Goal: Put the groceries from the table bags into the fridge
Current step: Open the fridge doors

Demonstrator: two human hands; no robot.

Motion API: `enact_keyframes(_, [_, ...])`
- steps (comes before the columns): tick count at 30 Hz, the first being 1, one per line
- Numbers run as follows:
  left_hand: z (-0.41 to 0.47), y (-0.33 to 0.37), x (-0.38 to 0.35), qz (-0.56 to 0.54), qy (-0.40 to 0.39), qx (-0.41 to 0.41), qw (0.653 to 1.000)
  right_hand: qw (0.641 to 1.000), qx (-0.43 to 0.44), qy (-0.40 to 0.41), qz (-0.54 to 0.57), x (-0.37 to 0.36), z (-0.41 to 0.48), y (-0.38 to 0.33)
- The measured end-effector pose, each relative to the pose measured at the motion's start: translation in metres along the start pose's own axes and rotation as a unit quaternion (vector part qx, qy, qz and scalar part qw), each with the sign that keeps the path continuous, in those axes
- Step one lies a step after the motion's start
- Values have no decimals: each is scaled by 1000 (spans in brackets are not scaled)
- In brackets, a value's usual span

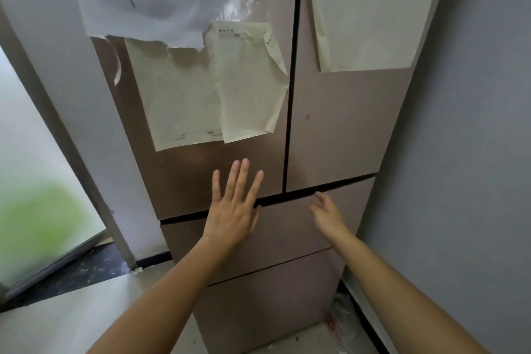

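Two empty grips face the shut fridge (344,129): left grip (232,210) flat on its door (201,175), right grip (327,214) relaxed at the seam beside it. Next I'd hook a door edge open; groceries unseen.

The fridge (339,138) in front of me is a tall, matt brownish-pink one with two upper doors (178,181) side by side, both shut, a dark seam between them. Below sit two full-width drawers (287,236), one above the other, also shut. Pale paper sheets (184,106) hang stuck on both doors, some torn and curling at the edges
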State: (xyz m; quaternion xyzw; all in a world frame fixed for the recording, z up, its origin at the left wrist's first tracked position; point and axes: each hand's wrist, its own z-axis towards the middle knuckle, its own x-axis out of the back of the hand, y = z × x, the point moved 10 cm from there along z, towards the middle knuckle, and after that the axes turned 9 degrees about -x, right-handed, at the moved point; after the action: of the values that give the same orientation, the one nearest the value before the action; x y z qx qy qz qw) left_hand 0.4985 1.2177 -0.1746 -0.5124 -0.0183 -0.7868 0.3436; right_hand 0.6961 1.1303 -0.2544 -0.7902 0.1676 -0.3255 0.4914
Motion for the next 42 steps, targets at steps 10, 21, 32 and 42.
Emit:
enact_keyframes(10, [33, -20, -79, 75, 0, 47, 996, 846, -169, -115, 492, -53, 75, -6])
enact_keyframes(21, [35, -16, -72, 88, 61, 45, 993, 891, -148, -172, 394, -40, 64, 5])
enact_keyframes(32, [51, 41, -41, -179, 23, 191, 965, 922, -154, -120, 333, 80, 12, 69])
enact_keyframes(42, [155, 177, 17, -503, 87, 104, 853, 928, -70, 69, 360, 250, -5, 101])
